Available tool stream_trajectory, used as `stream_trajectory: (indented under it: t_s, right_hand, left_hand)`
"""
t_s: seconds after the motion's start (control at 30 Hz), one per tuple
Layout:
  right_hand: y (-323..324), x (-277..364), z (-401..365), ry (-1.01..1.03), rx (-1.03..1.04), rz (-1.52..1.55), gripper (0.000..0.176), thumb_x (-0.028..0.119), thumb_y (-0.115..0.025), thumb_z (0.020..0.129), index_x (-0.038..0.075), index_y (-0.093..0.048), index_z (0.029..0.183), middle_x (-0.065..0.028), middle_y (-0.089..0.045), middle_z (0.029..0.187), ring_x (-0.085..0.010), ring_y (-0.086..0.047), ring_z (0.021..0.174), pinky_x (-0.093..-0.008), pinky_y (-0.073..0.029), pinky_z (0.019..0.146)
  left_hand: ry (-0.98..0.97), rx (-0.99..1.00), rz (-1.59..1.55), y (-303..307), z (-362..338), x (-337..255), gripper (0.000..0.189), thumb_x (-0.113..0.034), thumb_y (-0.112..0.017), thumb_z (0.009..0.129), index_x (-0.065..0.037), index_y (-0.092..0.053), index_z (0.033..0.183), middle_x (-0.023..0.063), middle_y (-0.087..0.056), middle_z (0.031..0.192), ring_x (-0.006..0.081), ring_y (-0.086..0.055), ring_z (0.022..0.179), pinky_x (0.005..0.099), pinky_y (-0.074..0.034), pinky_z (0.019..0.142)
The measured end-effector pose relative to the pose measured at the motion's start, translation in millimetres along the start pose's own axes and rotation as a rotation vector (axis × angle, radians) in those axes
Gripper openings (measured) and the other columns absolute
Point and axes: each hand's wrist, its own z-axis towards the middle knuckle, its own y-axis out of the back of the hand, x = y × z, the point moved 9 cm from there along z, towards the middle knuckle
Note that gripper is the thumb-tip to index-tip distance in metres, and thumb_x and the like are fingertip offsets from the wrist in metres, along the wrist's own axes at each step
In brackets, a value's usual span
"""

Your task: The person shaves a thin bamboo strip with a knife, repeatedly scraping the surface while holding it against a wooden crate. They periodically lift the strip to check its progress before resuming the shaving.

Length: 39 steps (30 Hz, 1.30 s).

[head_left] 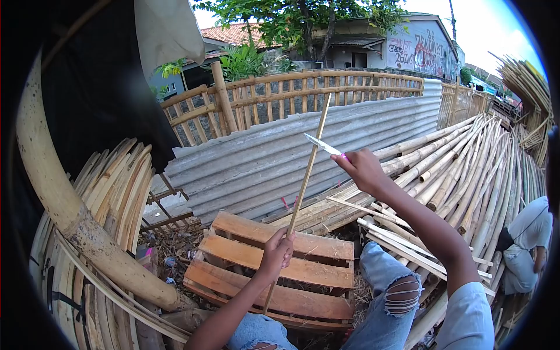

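Observation:
My left hand (276, 255) is wrapped round a long, thin bamboo strip (307, 175), which stands tilted, its top leaning to the right. In my right hand (362, 170) is a knife (321, 144) with a pale blade and a bit of pink at the handle. The blade points up and left and overlaps the strip's upper part in this view. Below my left hand lies a slatted wooden crate (251, 254) in front of my knees. The strip's lower end runs down over the crate toward my lap.
Split bamboo slats (111, 186) lean at the left beside a thick bamboo pole (44, 157). Corrugated sheeting (245, 163) and a bamboo fence (280, 93) stand ahead. Bamboo poles (466, 157) are piled at the right, with loose strips (402, 239) nearby. Another person (525, 245) sits at far right.

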Motion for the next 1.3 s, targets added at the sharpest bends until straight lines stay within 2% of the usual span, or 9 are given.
stream_trajectory:
  t_s: [0.2,0.27,0.3,0.37,0.5,0.53,0.63,0.8,1.3]
  right_hand:
    - [-66.7,66.4,-58.9,0.42,0.256,-0.288,0.058,0.059,-0.043,0.088,0.007,-0.062,0.069,-0.0163,-0.056,0.052,-0.0338,-0.06,0.051,-0.0445,-0.048,0.051]
    - [-12.9,1.0,12.6,0.082,0.012,-0.217,0.059,0.055,-0.04,0.091,0.005,-0.059,0.065,-0.0142,-0.055,0.053,-0.0317,-0.058,0.05,-0.0422,-0.044,0.046]
    - [27.6,-54.0,47.9,-0.175,-0.079,-0.214,0.047,0.046,-0.04,0.095,0.007,-0.066,0.084,-0.0138,-0.055,0.055,-0.0322,-0.057,0.052,-0.0439,-0.043,0.046]
    - [79.3,-142.7,80.9,0.084,-0.412,-0.615,0.032,0.023,-0.038,0.098,0.023,-0.054,0.125,-0.0158,-0.055,0.061,-0.0362,-0.057,0.057,-0.0483,-0.045,0.056]
    - [113.9,-159.2,50.6,-0.293,-0.468,0.027,0.052,0.042,-0.044,0.095,-0.001,-0.06,0.07,-0.0158,-0.047,0.05,-0.0297,-0.046,0.047,-0.0454,-0.033,0.051]
    - [95.5,-143.5,35.6,-0.292,-0.46,0.23,0.067,0.052,-0.045,0.091,-0.003,-0.041,0.052,-0.0075,-0.036,0.046,-0.018,-0.033,0.047,-0.0396,-0.026,0.048]
    - [6.0,-88.6,-10.9,-0.292,-0.125,0.542,0.063,0.052,-0.048,0.09,0.003,-0.039,0.053,0.0013,-0.032,0.048,-0.0097,-0.03,0.049,-0.0325,-0.026,0.046]
    - [-94.3,14.5,-67.0,-0.272,0.054,1.424,0.034,0.012,-0.071,0.08,0.007,-0.037,0.076,-0.0167,-0.064,0.089,-0.0175,-0.064,0.088,-0.0309,-0.053,0.077]
    - [-65.2,45.6,-17.2,-0.235,-0.218,1.574,0.036,-0.002,-0.065,0.081,0.01,-0.032,0.071,-0.0178,-0.064,0.083,-0.0276,-0.068,0.079,-0.0354,-0.059,0.065]
  left_hand:
    - [0.0,0.08,0.009,-11.2,-4.1,2.4,0.022,-0.028,-0.047,0.096,-0.006,-0.05,0.098,-0.0059,-0.032,0.055,0.0009,-0.027,0.039,0.0168,-0.023,0.035]
    - [-0.01,0.064,0.014,-3.2,-2.5,5.9,0.023,-0.029,-0.046,0.096,-0.007,-0.05,0.097,-0.0058,-0.031,0.055,0.001,-0.027,0.039,0.0168,-0.023,0.035]
    - [0.001,0.059,-0.007,1.8,-1.7,7.2,0.022,-0.029,-0.046,0.096,-0.007,-0.05,0.097,-0.0058,-0.031,0.055,0.0011,-0.027,0.04,0.0168,-0.023,0.035]
    - [-0.003,0.067,-0.012,-3.2,-7.3,1.3,0.019,-0.027,-0.046,0.096,-0.008,-0.05,0.096,-0.0058,-0.031,0.055,0.0014,-0.027,0.04,0.0168,-0.023,0.035]
    - [-0.034,0.013,0.017,5.3,-7.8,-0.8,0.019,-0.026,-0.047,0.096,-0.008,-0.051,0.097,-0.0057,-0.033,0.054,0.0012,-0.028,0.039,0.0172,-0.024,0.035]
    - [-0.03,-0.038,0.046,12.0,-5.6,-1.5,0.019,-0.027,-0.048,0.096,-0.008,-0.052,0.098,-0.0056,-0.033,0.055,0.0011,-0.028,0.04,0.0172,-0.024,0.035]
    - [-0.029,-0.087,0.084,11.8,-2.4,-2.2,0.021,-0.028,-0.049,0.095,-0.008,-0.053,0.098,-0.0055,-0.035,0.055,0.001,-0.03,0.04,0.017,-0.025,0.035]
    - [-0.046,-0.096,0.126,8.0,-2.1,-2.1,0.022,-0.029,-0.051,0.095,-0.008,-0.048,0.102,-0.0048,-0.036,0.056,0.0019,-0.03,0.041,0.0175,-0.025,0.036]
    - [-0.121,0.008,0.17,9.6,-6.1,2.9,0.029,-0.026,-0.052,0.094,-0.007,-0.036,0.107,0.0037,-0.051,0.072,0.0109,-0.052,0.057,0.0222,-0.042,0.048]
